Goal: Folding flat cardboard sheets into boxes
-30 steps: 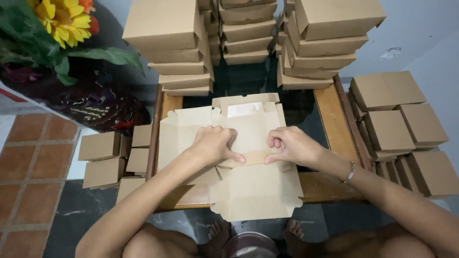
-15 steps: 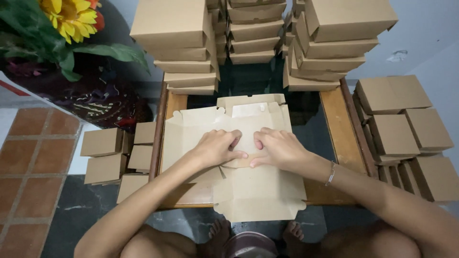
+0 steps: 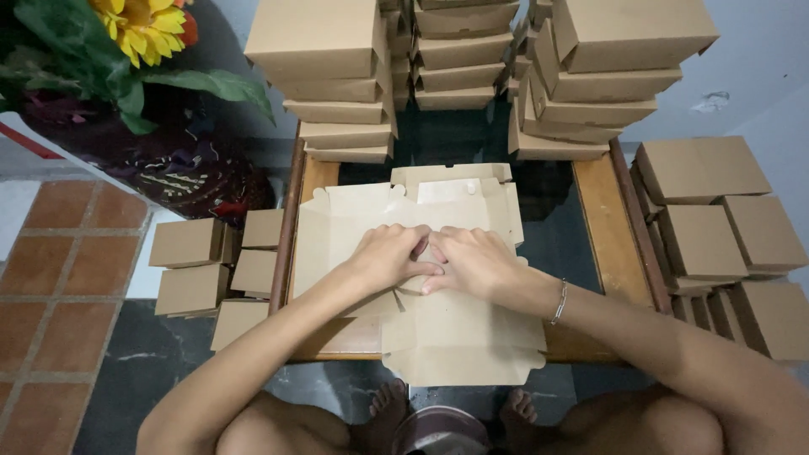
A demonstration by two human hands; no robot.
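Note:
A flat, unfolded brown cardboard box blank [image 3: 459,329] lies on a low wooden table [image 3: 602,219] with a dark glass middle. My left hand [image 3: 386,255] and my right hand [image 3: 474,261] rest side by side on the blank's centre, fingertips touching, pressing a crease or flap down. The fingers are bent and pushed flat against the cardboard. A thin bracelet circles my right wrist. More flat blanks lie under the top one.
Tall stacks of folded brown boxes [image 3: 333,72] stand at the table's far side, another stack [image 3: 607,76] to the right. More boxes [image 3: 716,227] sit on the floor at right and several [image 3: 206,270] at left. A plant with a yellow flower [image 3: 139,29] stands far left.
Both hands have slid together toward the middle of the blank until their fingertips meet. The blank has stayed in place.

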